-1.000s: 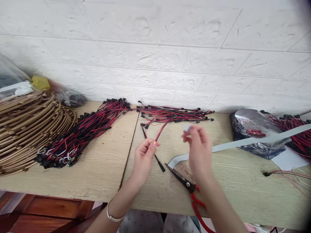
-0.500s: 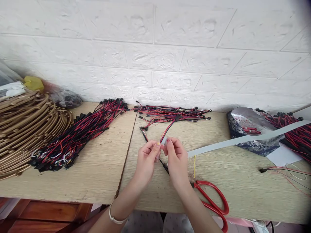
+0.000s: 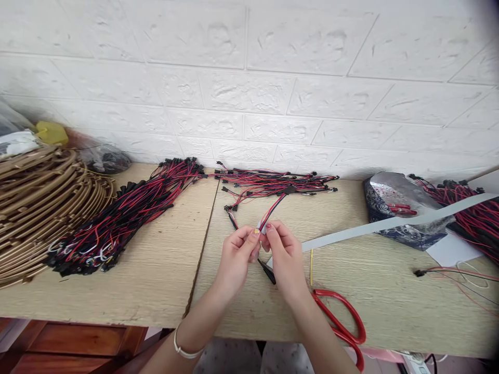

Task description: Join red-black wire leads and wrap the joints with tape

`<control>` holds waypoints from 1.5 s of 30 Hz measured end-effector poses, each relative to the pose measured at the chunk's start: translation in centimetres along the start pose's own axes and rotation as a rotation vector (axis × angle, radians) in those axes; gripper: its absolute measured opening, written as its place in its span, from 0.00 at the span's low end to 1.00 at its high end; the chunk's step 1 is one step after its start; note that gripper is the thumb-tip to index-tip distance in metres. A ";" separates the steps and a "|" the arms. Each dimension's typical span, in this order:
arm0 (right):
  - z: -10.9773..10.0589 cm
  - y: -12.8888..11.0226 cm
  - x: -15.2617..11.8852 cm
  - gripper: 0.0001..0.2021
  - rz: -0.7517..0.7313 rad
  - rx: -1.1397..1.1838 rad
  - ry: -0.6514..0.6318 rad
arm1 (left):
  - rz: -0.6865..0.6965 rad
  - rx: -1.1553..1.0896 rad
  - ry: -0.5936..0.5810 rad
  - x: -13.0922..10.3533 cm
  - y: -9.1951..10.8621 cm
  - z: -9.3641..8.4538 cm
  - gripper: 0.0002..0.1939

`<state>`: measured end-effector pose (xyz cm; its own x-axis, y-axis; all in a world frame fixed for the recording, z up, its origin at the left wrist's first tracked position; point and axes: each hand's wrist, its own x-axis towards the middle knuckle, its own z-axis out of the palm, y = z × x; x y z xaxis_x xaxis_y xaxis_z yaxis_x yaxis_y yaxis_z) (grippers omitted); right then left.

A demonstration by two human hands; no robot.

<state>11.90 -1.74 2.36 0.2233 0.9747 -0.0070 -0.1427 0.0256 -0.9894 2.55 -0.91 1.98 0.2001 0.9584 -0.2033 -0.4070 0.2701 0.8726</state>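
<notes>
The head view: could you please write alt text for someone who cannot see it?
The left hand and right hand pinch wires and a pale scrap over a table. Beside them are a grey strip and red-handled scissors; behind, bundled cables; far left, brown hoops.

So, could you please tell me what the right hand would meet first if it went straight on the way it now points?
Probably the left hand at its fingertips, with the thin wires pinched there; the two hands look nearly touching, though depth is hard to judge.
</notes>
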 end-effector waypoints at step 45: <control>-2.2 0.9 1.3 0.08 0.214 0.508 -0.237 | -0.393 -0.246 -0.310 0.7 1.8 -0.8 0.10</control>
<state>14.19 -0.91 1.12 -0.0746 0.9913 -0.1082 -0.6173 -0.1312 -0.7757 1.27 0.34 3.02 0.6164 0.7196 -0.3199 -0.4376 0.6507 0.6206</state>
